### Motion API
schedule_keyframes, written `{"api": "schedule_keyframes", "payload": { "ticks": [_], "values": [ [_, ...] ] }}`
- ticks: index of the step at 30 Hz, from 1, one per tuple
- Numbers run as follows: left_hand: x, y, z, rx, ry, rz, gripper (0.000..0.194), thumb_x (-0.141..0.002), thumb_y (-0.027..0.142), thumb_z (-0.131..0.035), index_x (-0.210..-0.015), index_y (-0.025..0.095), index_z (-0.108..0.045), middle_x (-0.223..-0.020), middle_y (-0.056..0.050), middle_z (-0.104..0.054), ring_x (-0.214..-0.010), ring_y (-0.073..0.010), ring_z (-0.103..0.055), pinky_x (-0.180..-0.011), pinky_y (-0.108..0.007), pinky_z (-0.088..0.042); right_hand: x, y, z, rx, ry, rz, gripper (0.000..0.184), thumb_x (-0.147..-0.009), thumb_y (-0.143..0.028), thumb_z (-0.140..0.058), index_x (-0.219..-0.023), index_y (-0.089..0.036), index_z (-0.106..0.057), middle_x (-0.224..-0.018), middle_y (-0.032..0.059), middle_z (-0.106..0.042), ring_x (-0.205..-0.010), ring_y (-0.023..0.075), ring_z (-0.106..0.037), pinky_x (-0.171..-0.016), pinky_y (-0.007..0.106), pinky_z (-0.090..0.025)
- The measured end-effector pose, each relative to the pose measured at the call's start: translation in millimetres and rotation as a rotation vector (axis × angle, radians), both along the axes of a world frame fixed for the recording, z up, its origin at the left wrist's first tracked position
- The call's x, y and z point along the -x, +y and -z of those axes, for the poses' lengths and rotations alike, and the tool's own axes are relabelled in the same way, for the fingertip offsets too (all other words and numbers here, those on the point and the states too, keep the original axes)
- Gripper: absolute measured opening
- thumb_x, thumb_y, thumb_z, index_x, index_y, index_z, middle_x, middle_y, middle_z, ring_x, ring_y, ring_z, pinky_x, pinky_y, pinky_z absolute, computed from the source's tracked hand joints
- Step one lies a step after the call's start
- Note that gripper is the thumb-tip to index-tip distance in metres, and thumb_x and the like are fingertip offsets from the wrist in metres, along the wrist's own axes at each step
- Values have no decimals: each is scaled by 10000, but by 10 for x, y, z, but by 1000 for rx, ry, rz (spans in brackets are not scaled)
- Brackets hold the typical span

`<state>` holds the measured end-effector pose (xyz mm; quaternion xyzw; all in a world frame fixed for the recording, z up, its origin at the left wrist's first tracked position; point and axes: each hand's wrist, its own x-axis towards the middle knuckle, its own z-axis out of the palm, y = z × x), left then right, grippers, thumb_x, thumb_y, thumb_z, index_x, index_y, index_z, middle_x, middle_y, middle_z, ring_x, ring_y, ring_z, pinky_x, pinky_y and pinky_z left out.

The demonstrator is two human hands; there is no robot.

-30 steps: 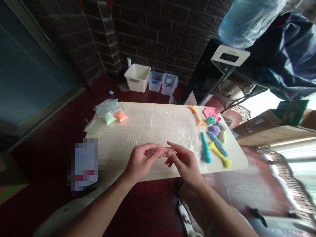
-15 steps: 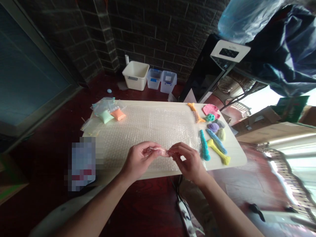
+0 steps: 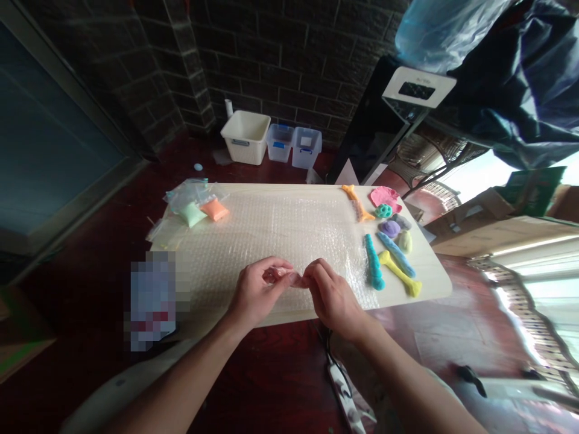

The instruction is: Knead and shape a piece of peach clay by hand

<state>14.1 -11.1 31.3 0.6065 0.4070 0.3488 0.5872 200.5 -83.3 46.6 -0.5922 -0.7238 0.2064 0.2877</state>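
Above the front of the bubble wrap (image 3: pixel 289 235), a small clear plastic packet (image 3: pixel 295 278) with a pinkish look is pinched between my hands. My left hand (image 3: pixel 261 287) holds one end, with thumb and fingers curled around it. At the other end, my right hand (image 3: pixel 333 298) closes its fingertips on the plastic. My fingers cover most of the packet, so its contents are unclear. To the right of my right hand lie a teal twisted clay piece (image 3: pixel 374 263), a yellow bone-shaped piece (image 3: pixel 400 273) and a blue clay strip (image 3: pixel 397 254).
Bags of green clay (image 3: pixel 190 214) and orange clay (image 3: pixel 215 209) lie at the table's back left. An orange bone-shaped piece (image 3: pixel 357 203), a pink flat piece (image 3: pixel 384 198) and a purple lump (image 3: pixel 389 228) sit back right. Bins (image 3: pixel 246 140) stand behind; a power strip (image 3: pixel 346 398) lies below.
My right hand has turned inward and its fingers have drawn closer to my left hand. Less of the packet shows between them. The view has shifted slightly.
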Motion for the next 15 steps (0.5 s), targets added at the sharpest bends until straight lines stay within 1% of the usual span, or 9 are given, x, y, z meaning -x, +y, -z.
{"api": "schedule_keyframes", "payload": {
  "ticks": [3, 5, 7, 8, 10, 12, 14, 15],
  "values": [
    [8, 17, 18, 12, -14, -11, 275, -865, 435, -808, -982, 189, -768, -924, -67, -791, -813, -202, -724, -714, -282, -556, 10, 12, -10, -19, 27, 5, 139, -1073, -174, -418, -1016, -227, -534, -974, 66, -588, -750, 188, -571, -649, 316, -428],
    [23, 28, 26, 67, -70, 40, 333, -868, 450, -807, -1068, 188, -760, -938, -73, -794, -782, -195, -713, -638, -264, -535, -1, 15, -25, -24, 145, 31, 136, -1078, -218, -442, -980, -227, -535, -932, 60, -594, -760, 188, -572, -668, 317, -443],
    [39, 36, 31, 134, -128, 122, 383, -869, 466, -808, -1113, 178, -748, -958, -90, -797, -718, -179, -691, -558, -252, -499, -23, 15, -24, 31, 306, 85, 176, -1092, -305, -470, -950, -225, -536, -864, 43, -594, -736, 178, -571, -657, 306, -455],
    [46, 37, 32, 154, -143, 151, 388, -868, 471, -810, -1105, 170, -747, -966, -98, -797, -686, -170, -677, -537, -251, -488, -34, 15, -16, 77, 385, 111, 208, -1096, -356, -484, -945, -224, -540, -831, 31, -589, -711, 168, -567, -640, 296, -458],
    [53, 36, 26, 161, -142, 161, 369, -866, 469, -815, -1051, 157, -748, -975, -106, -794, -648, -152, -655, -531, -254, -486, -47, 17, 7, 171, 531, 148, 270, -1094, -439, -502, -943, -220, -549, -792, 12, -584, -674, 151, -565, -616, 280, -470],
    [51, 31, 2, 150, -132, 132, 346, -874, 462, -810, -1015, 153, -743, -964, -102, -790, -631, -139, -641, -540, -255, -489, -44, 21, 20, 228, 649, 157, 284, -1076, -482, -541, -985, -216, -582, -844, 20, -621, -717, 152, -606, -639, 279, -506],
    [41, 25, -34, 148, -136, 112, 330, -884, 455, -802, -989, 149, -735, -950, -98, -788, -627, -133, -634, -551, -257, -494, -23, 26, 12, 257, 743, 140, 282, -1048, -495, -599, -1121, -223, -622, -1016, 55, -681, -833, 171, -667, -679, 289, -552],
    [35, 21, -54, 152, -144, 108, 325, -886, 451, -800, -980, 147, -732, -938, -97, -789, -630, -134, -636, -557, -258, -497, -8, 27, 2, 268, 775, 122, 310, -1032, -496, -628, -1193, -231, -631, -1095, 71, -696, -883, 181, -686, -694, 295, -571]
  ]
}}
